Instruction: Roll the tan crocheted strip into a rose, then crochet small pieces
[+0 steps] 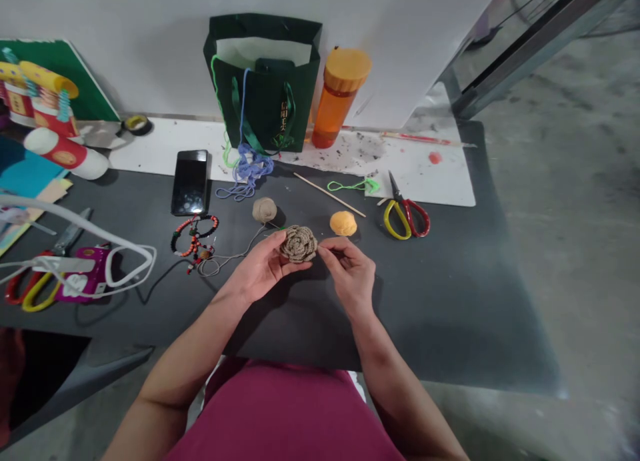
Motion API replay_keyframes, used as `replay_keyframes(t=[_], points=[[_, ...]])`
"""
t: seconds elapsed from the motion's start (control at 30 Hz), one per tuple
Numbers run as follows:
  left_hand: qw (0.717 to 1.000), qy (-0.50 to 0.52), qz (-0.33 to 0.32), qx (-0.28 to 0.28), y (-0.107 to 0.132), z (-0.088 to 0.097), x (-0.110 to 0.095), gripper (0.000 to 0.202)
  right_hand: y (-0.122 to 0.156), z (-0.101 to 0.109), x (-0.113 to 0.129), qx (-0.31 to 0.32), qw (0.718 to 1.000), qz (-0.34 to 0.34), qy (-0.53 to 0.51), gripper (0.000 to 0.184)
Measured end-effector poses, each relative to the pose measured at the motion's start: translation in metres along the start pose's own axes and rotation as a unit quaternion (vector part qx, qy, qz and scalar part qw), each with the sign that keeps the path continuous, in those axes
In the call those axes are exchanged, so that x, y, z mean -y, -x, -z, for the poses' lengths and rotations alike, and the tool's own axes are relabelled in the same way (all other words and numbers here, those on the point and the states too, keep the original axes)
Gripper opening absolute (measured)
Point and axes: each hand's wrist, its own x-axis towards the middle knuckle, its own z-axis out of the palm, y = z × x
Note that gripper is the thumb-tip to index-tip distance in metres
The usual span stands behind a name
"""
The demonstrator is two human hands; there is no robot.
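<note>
A rose crocheted from tan jute twine [299,244] sits between my two hands. My left hand [263,266] cradles it from the left, and the fingertips of my right hand [350,269] pinch its right edge. Above it lies a small ball of tan twine [265,210], and a thin grey thread trails from near the ball to a loose loop [210,268] on the table. A round orange yarn piece [343,223] rests just beyond my right hand.
Around my hands on the dark tabletop [450,301] lie red-and-yellow scissors [405,213], a wooden stick [330,194], a beaded bracelet [194,241] and a phone [190,182]. Behind them stand a green paper bag [263,81] and an orange bottle [341,96]. Another pair of scissors [35,282] lies at left.
</note>
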Motion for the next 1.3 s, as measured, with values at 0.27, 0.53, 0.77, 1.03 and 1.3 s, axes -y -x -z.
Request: replay_keyframes(t=[0.27, 0.53, 0.77, 1.03, 1.3], points=[[0.997, -0.046, 0.005, 0.060, -0.001, 0.008, -0.001, 0.022, 0.000, 0.001, 0.000, 0.034, 0.999, -0.010, 0.004, 0.004], [0.996, -0.029, -0.002, 0.086, 0.004, 0.001, -0.002, 0.022, -0.001, -0.004, -0.006, 0.034, 0.985, -0.111, -0.128, 0.020], [1.000, -0.001, -0.001, 0.006, 0.004, -0.005, -0.004, 0.030, -0.003, -0.006, 0.002, -0.026, 0.970, -0.153, -0.187, 0.026], [0.999, -0.014, -0.011, -0.034, 0.005, -0.008, -0.011, 0.044, -0.013, 0.008, 0.013, -0.121, 0.952, -0.111, -0.257, 0.032], [0.999, -0.014, -0.012, -0.045, 0.004, -0.007, -0.012, 0.043, -0.011, 0.010, 0.020, -0.171, 0.953, -0.026, -0.249, 0.026]])
